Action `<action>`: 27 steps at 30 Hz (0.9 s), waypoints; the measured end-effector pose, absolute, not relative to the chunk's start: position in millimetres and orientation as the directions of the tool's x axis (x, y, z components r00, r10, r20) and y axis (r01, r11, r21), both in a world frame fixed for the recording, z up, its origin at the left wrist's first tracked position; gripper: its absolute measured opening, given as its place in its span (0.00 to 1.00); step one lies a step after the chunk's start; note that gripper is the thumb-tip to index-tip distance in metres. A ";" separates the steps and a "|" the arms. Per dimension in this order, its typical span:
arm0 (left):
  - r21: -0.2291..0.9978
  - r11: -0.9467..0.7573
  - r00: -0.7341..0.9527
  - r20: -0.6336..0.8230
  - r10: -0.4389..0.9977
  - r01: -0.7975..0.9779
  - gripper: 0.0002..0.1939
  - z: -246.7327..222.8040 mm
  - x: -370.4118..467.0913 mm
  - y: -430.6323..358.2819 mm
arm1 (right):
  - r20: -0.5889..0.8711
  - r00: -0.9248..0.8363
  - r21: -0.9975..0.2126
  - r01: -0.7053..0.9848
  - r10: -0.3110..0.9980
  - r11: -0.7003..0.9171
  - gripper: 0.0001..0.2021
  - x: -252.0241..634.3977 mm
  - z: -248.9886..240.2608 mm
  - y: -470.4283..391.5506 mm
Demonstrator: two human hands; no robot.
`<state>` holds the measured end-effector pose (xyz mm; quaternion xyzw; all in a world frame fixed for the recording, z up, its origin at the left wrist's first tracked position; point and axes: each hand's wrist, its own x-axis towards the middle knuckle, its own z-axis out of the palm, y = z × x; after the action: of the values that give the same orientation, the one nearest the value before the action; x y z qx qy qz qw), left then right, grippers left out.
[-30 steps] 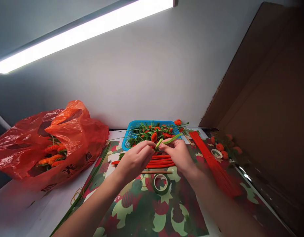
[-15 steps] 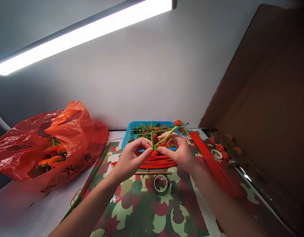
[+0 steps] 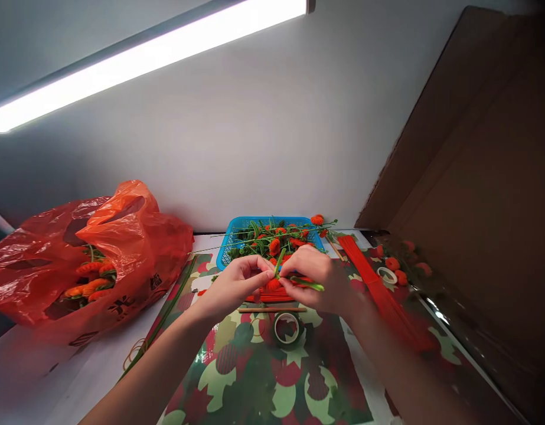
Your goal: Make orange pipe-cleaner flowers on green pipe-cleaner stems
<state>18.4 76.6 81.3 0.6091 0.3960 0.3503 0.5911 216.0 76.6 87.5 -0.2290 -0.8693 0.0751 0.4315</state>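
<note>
Green strip (image 3: 313, 285) juts out between the right fingers (image 3: 296, 264) gripping it, left fingers (image 3: 257, 281) pinching its base.

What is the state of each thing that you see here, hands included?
Left hand: pinching the green strips
Right hand: pinching them too
Green strips: splayed apart
Blue basket: holding flowers
Red bag: crumpled, orange blooms inside
Lamp: lit
Tape roll: lying flat
Red bundle: lying straight

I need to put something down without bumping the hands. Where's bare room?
Widest: the patterned sheet, bordered by left forearm, right forearm and the dark tape roll. Crowded: around left hand and right hand, with stick, red strips and blue basket.
</note>
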 end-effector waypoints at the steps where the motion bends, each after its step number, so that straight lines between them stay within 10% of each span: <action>1: 0.997 0.002 0.432 -0.036 0.901 0.077 0.11 80.8 18.4 77.2 | 0.726 -0.536 -0.282 0.339 0.431 0.897 0.05 215.1 86.5 77.4; 5: 0.992 -0.069 0.397 0.021 0.918 0.109 0.12 79.7 20.1 78.1 | 0.722 -0.539 -0.260 0.370 0.434 0.892 0.07 210.8 79.9 80.7; 11: 0.929 -0.316 0.349 0.236 0.907 0.194 0.10 80.3 24.1 74.0 | 0.622 -0.447 -0.556 0.326 0.643 0.765 0.06 206.6 67.9 84.5; 18: 0.634 -0.638 0.494 0.424 0.759 0.437 0.07 75.7 18.2 77.7 | 0.424 -0.376 -0.784 0.303 0.824 0.542 0.06 201.0 69.3 84.0; 23: 0.359 -0.765 0.641 0.418 0.644 0.534 0.09 72.5 17.0 78.4 | 0.019 -0.372 -0.989 0.128 0.928 0.072 0.10 202.6 63.4 89.2; 27: 0.485 -0.732 0.545 0.490 0.681 0.478 0.07 72.1 21.0 77.4 | -0.169 -0.370 -0.974 -0.078 0.914 -0.212 0.18 207.3 70.0 92.1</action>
<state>21.0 77.4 72.1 0.8662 0.3345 0.3401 0.1486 207.3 92.1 70.0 -0.4161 -0.5020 0.6580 0.3768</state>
